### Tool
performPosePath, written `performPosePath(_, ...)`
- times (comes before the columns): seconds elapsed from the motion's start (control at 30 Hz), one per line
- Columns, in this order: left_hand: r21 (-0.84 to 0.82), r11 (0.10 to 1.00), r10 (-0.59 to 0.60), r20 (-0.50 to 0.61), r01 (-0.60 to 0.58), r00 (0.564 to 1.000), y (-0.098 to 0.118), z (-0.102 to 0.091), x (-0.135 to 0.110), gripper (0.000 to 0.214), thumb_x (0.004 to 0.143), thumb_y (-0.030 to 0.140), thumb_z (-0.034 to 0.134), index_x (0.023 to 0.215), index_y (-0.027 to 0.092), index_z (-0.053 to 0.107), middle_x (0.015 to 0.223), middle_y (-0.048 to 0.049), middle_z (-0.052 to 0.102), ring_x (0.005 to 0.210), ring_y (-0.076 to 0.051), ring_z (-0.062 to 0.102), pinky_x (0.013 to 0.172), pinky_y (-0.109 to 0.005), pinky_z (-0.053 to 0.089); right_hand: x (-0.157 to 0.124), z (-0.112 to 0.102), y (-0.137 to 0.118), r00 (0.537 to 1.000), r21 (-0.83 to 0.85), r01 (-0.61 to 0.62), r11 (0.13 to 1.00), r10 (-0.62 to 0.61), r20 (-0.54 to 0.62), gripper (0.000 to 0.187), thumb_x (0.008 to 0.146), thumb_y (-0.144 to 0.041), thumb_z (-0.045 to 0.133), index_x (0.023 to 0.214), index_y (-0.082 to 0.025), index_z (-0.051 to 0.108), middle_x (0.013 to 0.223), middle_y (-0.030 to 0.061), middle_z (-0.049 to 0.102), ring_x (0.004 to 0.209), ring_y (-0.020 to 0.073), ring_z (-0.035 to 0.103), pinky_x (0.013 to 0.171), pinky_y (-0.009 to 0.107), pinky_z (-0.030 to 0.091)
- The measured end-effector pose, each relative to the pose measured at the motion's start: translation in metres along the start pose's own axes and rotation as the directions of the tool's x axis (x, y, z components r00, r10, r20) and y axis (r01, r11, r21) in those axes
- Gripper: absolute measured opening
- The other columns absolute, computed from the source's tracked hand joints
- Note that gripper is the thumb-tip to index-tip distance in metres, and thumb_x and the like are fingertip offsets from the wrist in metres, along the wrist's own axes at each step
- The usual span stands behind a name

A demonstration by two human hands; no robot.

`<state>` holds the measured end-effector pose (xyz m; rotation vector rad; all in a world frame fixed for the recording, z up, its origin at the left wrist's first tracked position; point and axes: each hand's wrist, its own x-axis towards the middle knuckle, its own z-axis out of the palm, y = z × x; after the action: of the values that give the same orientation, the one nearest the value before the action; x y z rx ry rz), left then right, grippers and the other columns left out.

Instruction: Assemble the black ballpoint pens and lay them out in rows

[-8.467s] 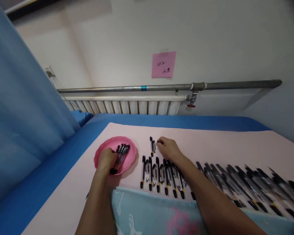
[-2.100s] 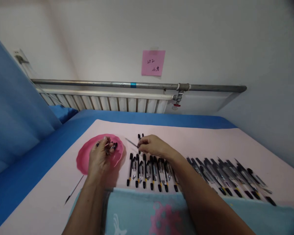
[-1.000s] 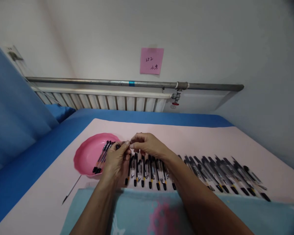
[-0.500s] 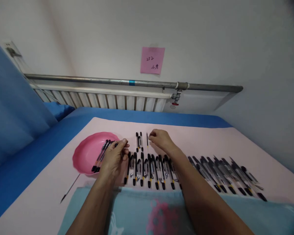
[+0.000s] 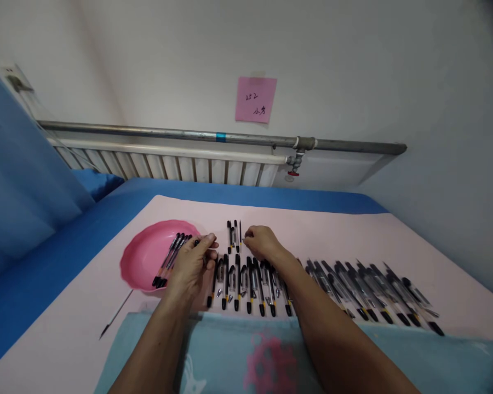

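Observation:
My left hand is curled beside the pink bowl's right rim, closed on what looks like a black pen, mostly hidden by the fingers. My right hand is bent at the back of the pink sheet, its fingertips pinching the lower part of a thin dark pen refill. Just left of the refill lie two black-ended pen barrels and a small cap. Nearer me, a row of taken-apart pens spreads out, with barrels, caps and small metal tips; my right forearm covers its right end.
The pink bowl holds several pens. Left of the turquoise cloth lies a lone refill. More pen parts are spread at right. Behind the blue surface run a radiator and a metal pipe.
My right hand has moved left and slightly nearer me, and the refill has shifted left, close beside the pen barrels. My left hand has barely moved.

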<state>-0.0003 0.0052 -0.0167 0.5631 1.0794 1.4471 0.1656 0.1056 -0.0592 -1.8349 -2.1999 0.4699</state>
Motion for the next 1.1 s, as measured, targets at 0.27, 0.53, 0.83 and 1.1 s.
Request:
performPosePath(0.27,0.0,1.0,0.002,-0.008,-0.002,1.0,-0.0009,-0.0009,0.0009,0.025,0.06,0.024,0.072,0.073,0.011,0.055,0.067,-0.0031,0.056,0.049,-0.006,0.048,0.035,-0.014,0.029,-0.0009,-0.0002,-0.0019,0.999,0.026,-0.008,1.0,0.007,0.034,0.021,0.069,-0.019,0.051,0.079,-0.017,0.069,0.066,0.0026,0.066,0.064,0.0124,0.058,0.058,0.019,0.037)
performPosePath(0.53,0.002,1.0,-0.001,-0.002,0.001,1.0,-0.0009,-0.0013,0.0017,0.025,0.061,0.024,0.071,0.074,0.011,0.055,0.067,-0.0031,0.057,0.048,-0.006,0.048,0.035,-0.015,0.029,-0.0016,0.0022,-0.0009,0.998,0.078,-0.017,0.997,0.012,0.07,0.02,0.069,-0.022,0.051,0.079,-0.018,0.068,0.062,0.0007,0.065,0.053,0.0102,0.055,0.052,0.018,0.036)
performPosePath(0.83,-0.036,0.998,-0.045,0.011,0.045,0.999,-0.0006,-0.0012,-0.0012,0.021,0.063,0.024,0.069,0.073,0.01,0.057,0.066,-0.0034,0.057,0.048,-0.006,0.048,0.037,-0.015,0.031,-0.0001,0.0012,-0.0002,0.998,0.107,-0.002,0.994,-0.004,0.062,0.024,0.067,-0.018,0.051,0.082,-0.018,0.07,0.07,0.0019,0.067,0.064,0.0117,0.057,0.058,0.018,0.038)
performPosePath(1.1,-0.05,0.996,-0.07,0.017,0.071,0.997,-0.0001,0.0005,-0.0013,0.016,0.067,0.022,0.066,0.073,0.009,0.059,0.066,-0.0051,0.058,0.049,-0.007,0.05,0.037,-0.016,0.034,0.0007,0.004,0.0027,0.998,0.137,-0.007,0.991,-0.001,0.063,0.026,0.068,-0.019,0.052,0.087,-0.02,0.069,0.072,0.0005,0.067,0.06,0.0106,0.056,0.056,0.018,0.038)
